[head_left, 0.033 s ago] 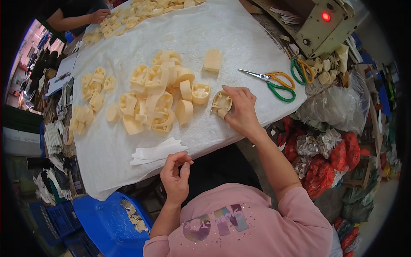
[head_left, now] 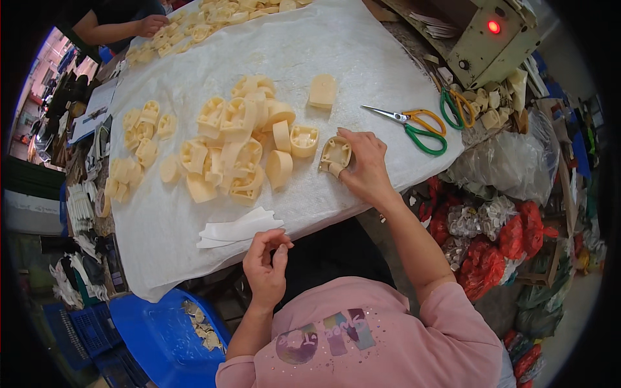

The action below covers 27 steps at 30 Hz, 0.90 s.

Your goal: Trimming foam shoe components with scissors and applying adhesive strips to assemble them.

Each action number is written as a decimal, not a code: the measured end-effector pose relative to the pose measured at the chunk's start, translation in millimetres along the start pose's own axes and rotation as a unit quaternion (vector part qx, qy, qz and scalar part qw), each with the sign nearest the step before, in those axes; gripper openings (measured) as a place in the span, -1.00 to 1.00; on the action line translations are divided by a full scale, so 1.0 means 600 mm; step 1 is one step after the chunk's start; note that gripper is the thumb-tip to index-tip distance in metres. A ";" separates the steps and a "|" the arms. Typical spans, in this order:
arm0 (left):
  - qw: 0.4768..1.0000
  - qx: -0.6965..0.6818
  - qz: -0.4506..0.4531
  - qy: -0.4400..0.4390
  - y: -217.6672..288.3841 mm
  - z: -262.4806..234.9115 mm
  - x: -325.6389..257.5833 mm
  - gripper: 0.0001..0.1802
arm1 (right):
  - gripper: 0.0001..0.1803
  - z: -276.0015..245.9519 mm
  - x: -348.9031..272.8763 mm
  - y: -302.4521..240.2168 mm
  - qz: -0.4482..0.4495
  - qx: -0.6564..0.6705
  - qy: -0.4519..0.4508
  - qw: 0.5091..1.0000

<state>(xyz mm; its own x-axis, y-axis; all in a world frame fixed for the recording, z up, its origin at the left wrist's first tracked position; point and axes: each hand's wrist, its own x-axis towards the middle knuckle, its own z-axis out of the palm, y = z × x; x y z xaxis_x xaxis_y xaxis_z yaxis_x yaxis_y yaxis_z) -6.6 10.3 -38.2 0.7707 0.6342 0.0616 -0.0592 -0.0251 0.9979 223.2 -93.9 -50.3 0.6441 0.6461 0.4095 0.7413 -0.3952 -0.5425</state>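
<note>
My right hand (head_left: 367, 165) grips a cream plastic shell (head_left: 336, 154) by its right side, near the table's front right edge. The shell's hollow side faces up and shows small posts inside. At the table's front edge, beside two white strips (head_left: 236, 229), is my left hand (head_left: 265, 262). Its fingers are curled toward the thumb; whether anything is between them cannot be made out. A heap of similar cream shells (head_left: 236, 123) lies left of my right hand, some hollow side up, others turned over. One separate shell (head_left: 322, 90) rests beyond my right hand.
Scissors with orange and green handles (head_left: 417, 126) lie at the right, another pair (head_left: 457, 107) beyond them. A metal box with a red light (head_left: 495, 45) stands far right. A blue tub (head_left: 162, 339) is below left. At the far left another person's hand (head_left: 152, 24) touches more shells.
</note>
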 end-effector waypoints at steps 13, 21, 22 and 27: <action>0.901 -0.368 -0.134 -0.188 0.014 0.027 0.059 -0.25 | -0.21 -0.045 -0.039 -0.114 -0.161 0.225 -0.087 0.957; 0.917 -0.359 -0.143 -0.100 -0.004 0.037 0.029 -0.37 | -0.22 -0.010 -0.057 -0.135 -0.152 0.255 -0.113 0.948; 0.916 -0.360 -0.145 -0.099 -0.004 0.040 0.026 -0.37 | -0.22 -0.007 -0.057 -0.136 -0.154 0.262 -0.105 0.947; 0.937 -0.318 -0.130 -0.063 0.004 0.041 0.023 -0.41 | -0.23 -0.001 -0.058 -0.131 -0.157 0.270 -0.107 0.944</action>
<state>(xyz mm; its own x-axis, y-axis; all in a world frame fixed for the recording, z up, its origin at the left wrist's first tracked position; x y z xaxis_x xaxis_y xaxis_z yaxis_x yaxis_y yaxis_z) 19.6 0.0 -34.3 0.8784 0.4568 -0.1409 -0.1934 0.6091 0.7692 142.3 -85.8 -21.5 0.3125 0.8156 0.4869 0.6485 0.1914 -0.7368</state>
